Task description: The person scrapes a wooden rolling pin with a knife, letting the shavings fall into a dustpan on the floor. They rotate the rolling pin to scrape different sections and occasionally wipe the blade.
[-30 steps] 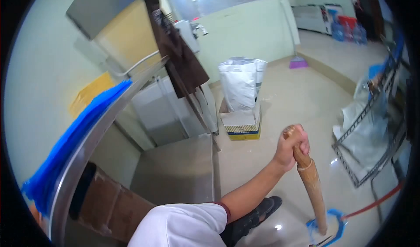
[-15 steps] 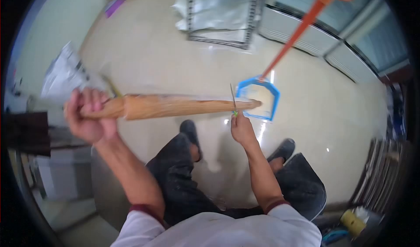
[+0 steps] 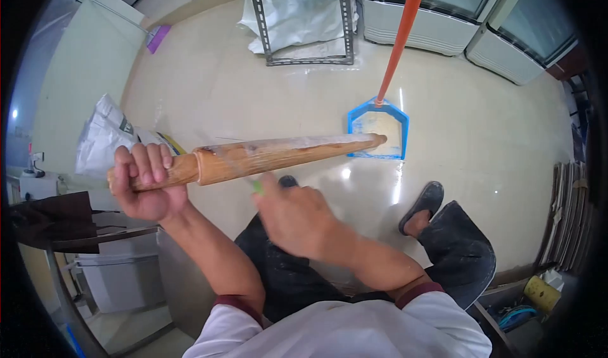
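A large wooden rolling pin (image 3: 285, 159) is held out over the floor, pointing right, with a pale residue along its upper side. My left hand (image 3: 147, 179) wraps its fingers around the handle at the near left end. My right hand (image 3: 297, 218) is closed on a thin knife (image 3: 258, 186) with a green handle; motion blurs its blade, which lies against or just across the pin near its thick end. Beneath the pin's far tip, a blue dustpan (image 3: 406, 130) with a long orange handle (image 3: 405, 28) rests on the floor and contains pale powder.
Behind stands a slotted metal rack (image 3: 310, 61) with white sacks (image 3: 294, 16). Glass-fronted cabinets (image 3: 418, 30) line the back right. A white bag (image 3: 101, 139) is at left, above a grey bin (image 3: 123, 282). Flattened cardboard (image 3: 563, 212) leans at right.
My right hand has swept the knife left along the rolling pin, from near the tip to near the thick end. The left hand keeps its hold; the camera view has shifted slightly.
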The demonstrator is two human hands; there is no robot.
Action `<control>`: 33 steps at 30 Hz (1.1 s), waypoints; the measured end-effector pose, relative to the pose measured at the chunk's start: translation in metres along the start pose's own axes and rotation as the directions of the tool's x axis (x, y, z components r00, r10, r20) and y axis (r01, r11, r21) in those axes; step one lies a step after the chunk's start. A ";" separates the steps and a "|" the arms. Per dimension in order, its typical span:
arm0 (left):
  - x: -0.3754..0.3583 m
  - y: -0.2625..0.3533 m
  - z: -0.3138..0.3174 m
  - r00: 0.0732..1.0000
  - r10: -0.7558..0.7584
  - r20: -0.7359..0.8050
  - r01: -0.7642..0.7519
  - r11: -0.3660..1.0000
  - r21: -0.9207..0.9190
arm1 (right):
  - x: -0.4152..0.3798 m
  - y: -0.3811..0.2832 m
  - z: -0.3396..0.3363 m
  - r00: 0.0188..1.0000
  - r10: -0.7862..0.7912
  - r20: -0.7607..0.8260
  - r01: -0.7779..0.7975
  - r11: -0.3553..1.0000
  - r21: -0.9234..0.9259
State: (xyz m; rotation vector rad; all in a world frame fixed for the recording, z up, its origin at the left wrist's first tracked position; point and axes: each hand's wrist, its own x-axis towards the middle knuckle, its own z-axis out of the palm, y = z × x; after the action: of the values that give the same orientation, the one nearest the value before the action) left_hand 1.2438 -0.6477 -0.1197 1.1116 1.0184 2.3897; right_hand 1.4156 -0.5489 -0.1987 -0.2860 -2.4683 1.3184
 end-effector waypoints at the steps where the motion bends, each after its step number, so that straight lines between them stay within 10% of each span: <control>1: 0.000 0.000 0.001 1.000 0.004 -0.003 -0.004 1.000 0.012 | 0.010 -0.018 -0.007 0.987 0.083 0.137 -0.089 0.995 0.039; 7: -0.004 0.001 -0.003 1.000 0.011 0.022 -0.011 1.000 0.013 | -0.004 0.083 0.007 0.853 0.515 0.086 -0.510 0.857 -0.077; 20: -0.001 -0.006 -0.007 0.986 0.131 -0.107 -0.118 0.985 0.124 | -0.127 0.449 0.050 0.603 0.787 -0.129 -0.788 0.563 -0.249; 23: -0.001 -0.006 -0.018 0.980 0.168 -0.103 -0.151 0.976 0.156 | -0.094 0.318 0.029 0.651 0.696 -0.302 -0.732 0.681 -0.008; 26: -0.001 -0.006 -0.014 0.974 0.177 -0.144 -0.149 0.971 0.186 | -0.043 0.149 0.017 0.914 0.338 -0.224 -0.349 0.937 -0.012; 29: -0.002 -0.008 -0.005 0.953 0.204 -0.225 -0.156 0.964 0.214 | -0.007 0.022 -0.003 0.958 0.219 0.187 -0.217 0.976 -0.034; 33: -0.004 -0.007 -0.011 0.951 0.191 -0.245 -0.139 0.967 0.215 | -0.005 0.055 0.020 0.907 0.366 0.210 -0.355 0.931 -0.089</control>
State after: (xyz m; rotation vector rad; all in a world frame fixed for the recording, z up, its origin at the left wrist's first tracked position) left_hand 1.2378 -0.6507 -0.1317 0.9939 1.3199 2.6738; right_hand 1.4142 -0.5359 -0.2560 -0.6695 -2.7337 1.5057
